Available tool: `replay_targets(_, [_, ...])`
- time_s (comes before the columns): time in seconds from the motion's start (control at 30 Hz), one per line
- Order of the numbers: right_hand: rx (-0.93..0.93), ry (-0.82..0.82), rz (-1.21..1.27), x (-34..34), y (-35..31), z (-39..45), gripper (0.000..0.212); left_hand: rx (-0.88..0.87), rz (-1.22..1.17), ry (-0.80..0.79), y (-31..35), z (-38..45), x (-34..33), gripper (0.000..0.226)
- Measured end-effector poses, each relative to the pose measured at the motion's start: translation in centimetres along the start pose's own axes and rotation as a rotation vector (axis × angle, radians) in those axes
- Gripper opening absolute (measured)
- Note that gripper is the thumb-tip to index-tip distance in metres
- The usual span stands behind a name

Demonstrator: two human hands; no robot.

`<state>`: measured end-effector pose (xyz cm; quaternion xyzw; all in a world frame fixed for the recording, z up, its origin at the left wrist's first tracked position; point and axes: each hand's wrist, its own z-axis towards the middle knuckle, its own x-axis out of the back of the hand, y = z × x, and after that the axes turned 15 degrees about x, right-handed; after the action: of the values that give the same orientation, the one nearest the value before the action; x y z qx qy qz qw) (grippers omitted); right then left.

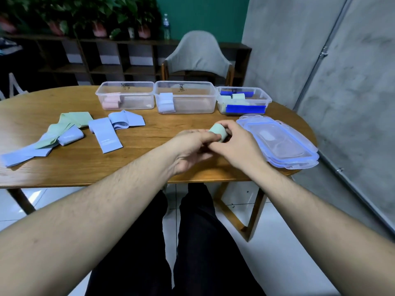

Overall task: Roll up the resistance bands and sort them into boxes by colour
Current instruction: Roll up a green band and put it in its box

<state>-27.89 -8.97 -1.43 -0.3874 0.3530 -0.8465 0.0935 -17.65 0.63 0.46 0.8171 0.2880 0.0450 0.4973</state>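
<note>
Box markings dark, illegible. Green rolled band (218, 131), soft cylinder, near table (149, 133) centre, pinched by left hand (190, 149) and right hand (237, 142). Clear plastic boxes at 12 o'clock: left box (125, 95) pink rolls; middle box (184, 97) lilac band; right box (243, 100) green rolls, blue pieces.

Pale green rolled band (218, 130); pink rolls (111, 102) in clear left box (125, 95). Lavender-blue flat bands (106, 135) on brown wooden table (149, 163). Blue-trimmed clear lids (280, 142).

Grey chair (198, 54) behind wooden table (149, 167), concrete wall (320, 50)
</note>
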Motion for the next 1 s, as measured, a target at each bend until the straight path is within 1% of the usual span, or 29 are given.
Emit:
replay_targets(0.13, [-0.031,0.035,0.020,0.7,-0.2,1.0,0.045,-0.005,0.010,0.020,0.7,0.6,-0.1,0.005])
replay_targets(0.3, [-0.029,0.029,0.014,1.3,0.3,2.9,0.043,-0.023,0.016,0.023,2.4,2.8,-0.1,0.005])
replay_targets(0.33, [-0.034,0.025,0.013,1.4,0.5,3.2,0.044,-0.018,0.020,0.014,2.7,3.1,-0.2,0.004])
replay_targets(0.47, [-0.050,-0.046,-0.003,1.9,1.2,5.1,0.054,-0.019,0.057,0.012,4.3,5.3,-0.2,0.015])
replay_targets(0.53, [-0.064,-0.072,0.002,2.2,1.8,6.4,0.062,-0.022,0.062,0.011,5.3,6.6,-0.2,0.015])
replay_targets(0.6, [-0.091,-0.096,0.005,2.7,2.5,7.7,0.063,-0.027,0.056,0.022,6.3,7.9,-0.1,0.013])
replay_targets(0.7, [-0.140,-0.121,0.059,3.6,4.0,9.7,0.052,-0.044,0.080,0.036,7.8,9.5,0.2,0.013])
replay_targets(0.8, [-0.247,-0.098,0.143,4.2,5.8,11.4,0.039,-0.080,0.102,0.039,9.1,11.5,0.2,0.020])
replay_targets(0.9, [-0.340,-0.058,0.300,5.1,7.1,12.8,0.031,-0.097,0.117,-0.021,10.4,13.4,-0.1,0.014])
replay_targets(1.0, [-0.388,-0.025,0.394,6.2,8.6,14.1,0.026,-0.106,0.161,-0.055,11.5,15.4,-0.8,0.025])
